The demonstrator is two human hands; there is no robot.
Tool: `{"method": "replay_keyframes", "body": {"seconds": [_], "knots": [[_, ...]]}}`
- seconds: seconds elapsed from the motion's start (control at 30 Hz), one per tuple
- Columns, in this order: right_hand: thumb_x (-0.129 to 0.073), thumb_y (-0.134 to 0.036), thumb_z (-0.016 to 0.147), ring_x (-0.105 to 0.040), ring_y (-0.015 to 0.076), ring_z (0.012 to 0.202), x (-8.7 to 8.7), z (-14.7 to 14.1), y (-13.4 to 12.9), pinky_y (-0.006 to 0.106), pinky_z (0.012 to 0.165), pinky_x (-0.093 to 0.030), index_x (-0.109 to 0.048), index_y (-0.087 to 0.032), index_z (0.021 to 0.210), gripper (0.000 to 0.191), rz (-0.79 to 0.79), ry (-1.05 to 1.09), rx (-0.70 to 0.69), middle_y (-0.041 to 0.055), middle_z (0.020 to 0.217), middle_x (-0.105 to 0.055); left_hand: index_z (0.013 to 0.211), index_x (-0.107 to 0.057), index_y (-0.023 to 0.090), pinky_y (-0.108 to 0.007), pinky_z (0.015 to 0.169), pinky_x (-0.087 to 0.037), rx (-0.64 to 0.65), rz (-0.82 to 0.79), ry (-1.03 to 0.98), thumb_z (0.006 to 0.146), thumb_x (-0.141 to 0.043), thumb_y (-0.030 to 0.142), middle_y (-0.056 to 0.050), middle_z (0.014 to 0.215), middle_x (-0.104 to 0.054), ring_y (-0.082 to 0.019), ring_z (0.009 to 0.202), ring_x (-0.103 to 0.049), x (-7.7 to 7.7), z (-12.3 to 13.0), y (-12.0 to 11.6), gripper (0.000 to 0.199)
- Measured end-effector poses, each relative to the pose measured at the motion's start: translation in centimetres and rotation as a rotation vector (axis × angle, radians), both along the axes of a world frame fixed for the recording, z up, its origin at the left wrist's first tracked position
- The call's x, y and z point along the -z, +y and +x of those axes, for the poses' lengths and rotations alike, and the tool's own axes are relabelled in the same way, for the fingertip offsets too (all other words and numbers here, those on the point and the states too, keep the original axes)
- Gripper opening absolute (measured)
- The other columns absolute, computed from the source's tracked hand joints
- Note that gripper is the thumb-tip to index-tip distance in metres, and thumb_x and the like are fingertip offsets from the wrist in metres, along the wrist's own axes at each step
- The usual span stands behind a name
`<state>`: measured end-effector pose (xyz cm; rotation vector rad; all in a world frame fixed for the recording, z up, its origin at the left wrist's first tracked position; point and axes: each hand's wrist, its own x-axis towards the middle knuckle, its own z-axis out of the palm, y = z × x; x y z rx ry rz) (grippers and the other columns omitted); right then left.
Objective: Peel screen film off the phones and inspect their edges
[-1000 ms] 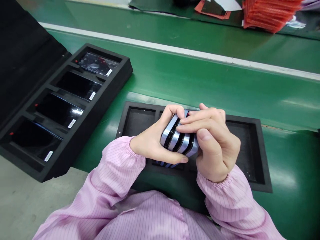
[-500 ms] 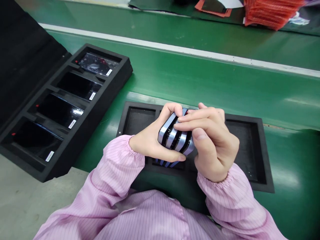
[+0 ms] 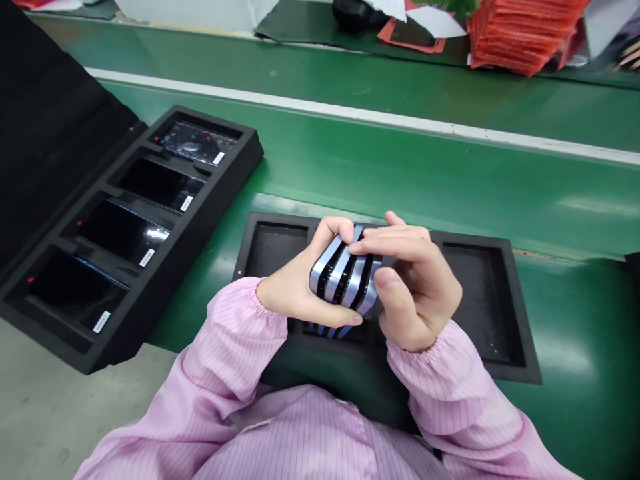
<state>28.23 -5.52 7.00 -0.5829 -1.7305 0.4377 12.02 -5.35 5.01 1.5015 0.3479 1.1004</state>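
Note:
Several blue-edged, phone-like devices stand together as a stack [image 3: 345,277] over the middle of a black foam tray [image 3: 523,333]. My left hand [image 3: 305,277] is wrapped round the stack, thumb along the near side and fingers at the far side. My right hand [image 3: 423,287] touches the far and right part of the stack with its fingertips; its thumb is held apart from the fingers. More blue edges show below my left thumb. The tray's left and right compartments hold nothing visible; the hands cover its middle.
A black foam case [image 3: 200,267] at the left holds several dark-screened devices [image 3: 150,183] with white labels, its black lid [image 3: 50,113] raised. A white strip [image 3: 350,110] crosses the green table [image 3: 400,170]. Red packets [image 3: 525,33] and papers lie at the back right.
The view has shifted slightly, showing more of the back. My right hand has moved a little left, and the gaps between the devices in the stack look slightly changed.

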Motion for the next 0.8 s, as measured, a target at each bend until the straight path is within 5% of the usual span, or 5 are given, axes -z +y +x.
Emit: {"method": "replay_keyframes", "body": {"seconds": [0.13, 0.33, 0.47, 0.6, 0.8], "knots": [[-0.056, -0.027, 0.096, -0.072, 0.0230, 0.102, 0.4, 0.1, 1.2, 0.054, 0.109, -0.053, -0.066, -0.023, 0.124, 0.030, 0.082, 0.219, 0.103, 0.0037, 0.105, -0.072, 0.112, -0.027, 0.032, -0.027, 0.071, -0.053, 0.007, -0.087, 0.071, 0.069, -0.090, 0.027, -0.002, 0.113, -0.045, -0.014, 0.087, -0.058, 0.0, -0.2, -0.2, 0.076], [-0.068, -0.025, 0.094, -0.071, 0.0157, 0.076, 0.4, 6.5, 0.4, 0.034, 0.076, -0.060, -0.074, -0.022, 0.114, 0.021, 0.123, 0.265, 0.633, 0.0017, 0.087, -0.072, 0.111, -0.026, 0.031, -0.021, 0.063, -0.047, 0.068, -0.181, 0.021, 0.069, -0.092, 0.023, 0.001, 0.103, -0.049, -0.009, 0.073, -0.056, 0.1, -0.2, -0.8, 0.078], [-0.069, -0.035, 0.094, -0.069, 0.0191, 0.070, 4.6, 14.2, -5.5, 0.038, 0.076, -0.059, -0.076, -0.017, 0.096, 0.019, -0.116, -0.025, 0.995, 0.0036, 0.075, -0.071, 0.109, -0.026, 0.031, -0.022, 0.066, -0.047, 0.019, -0.215, 0.060, 0.065, -0.095, 0.026, 0.001, 0.103, -0.049, -0.010, 0.074, -0.056, 0.0, -0.2, -0.6, 0.082], [-0.067, -0.039, 0.093, -0.072, 0.0281, 0.092, 9.9, 19.3, -14.5, 0.047, 0.089, -0.055, -0.075, -0.015, 0.108, 0.029, -0.219, -0.390, 1.166, 0.0137, 0.102, -0.077, 0.110, -0.030, 0.030, -0.027, 0.071, -0.050, -0.101, -0.199, 0.160, 0.063, -0.096, 0.039, 0.001, 0.103, -0.047, -0.014, 0.078, -0.057, 0.1, -0.9, -1.0, 0.082], [-0.061, -0.033, 0.090, -0.072, 0.0314, 0.106, 14.1, 15.7, -22.6, 0.051, 0.094, -0.053, -0.073, -0.020, 0.115, 0.031, -0.311, -0.343, 1.357, 0.0122, 0.114, -0.077, 0.113, -0.043, 0.034, -0.062, 0.116, -0.041, -0.458, -0.166, 0.488, 0.070, -0.088, 0.057, -0.003, 0.123, -0.041, -0.041, 0.137, -0.042, -0.7, -1.6, -3.2, 0.067]]}}
